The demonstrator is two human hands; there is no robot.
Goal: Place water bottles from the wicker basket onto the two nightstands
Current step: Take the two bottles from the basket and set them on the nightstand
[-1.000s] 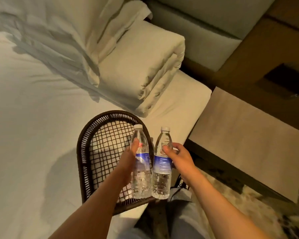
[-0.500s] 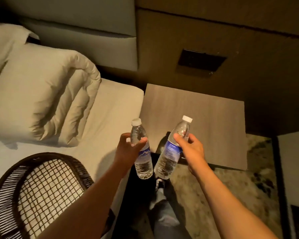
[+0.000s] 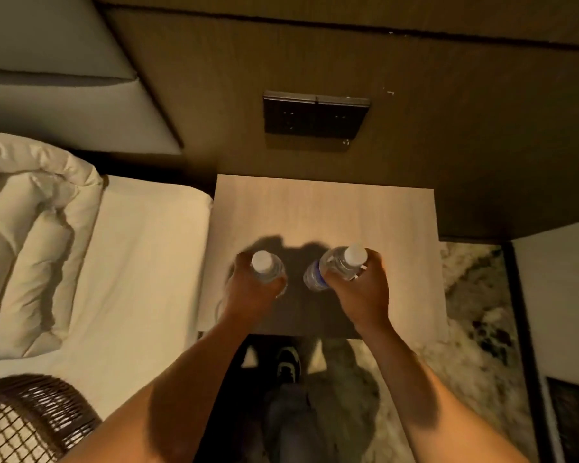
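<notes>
Both hands are over the pale wood-grain nightstand top (image 3: pixel 321 208), each wrapped around a clear plastic water bottle with a white cap. The left hand (image 3: pixel 248 292) closes its fingers round the left bottle (image 3: pixel 268 269), which stands close to upright, so that the camera looks nearly straight down on its cap. The right hand (image 3: pixel 361 289) clamps the right bottle (image 3: pixel 335 265) near its shoulder; this one leans, its cap toward the far right and its blue-labelled body angled down toward the middle of the nightstand. The two bottles are near each other but apart, with a dark shadow of the hands on the wood between and behind them. Whether either bottle's base touches the surface cannot be told, since the hands hide the lower parts.

Left of the nightstand lies the bed with its cream sheet (image 3: pixel 141 269), and on it a folded, puffy cream duvet (image 3: pixel 30 228). At the lower left corner the dark brown wicker basket (image 3: pixel 41 416) sits on the sheet, only partly in view; what shows of its open weave holds no bottle. Behind the nightstand a dark wooden wall panel carries a black double switch plate (image 3: pixel 315 115). Below the near edge of the nightstand a dark shoe with a light toe (image 3: pixel 286 364) stands on a mottled grey and cream carpet (image 3: pixel 465 295).
</notes>
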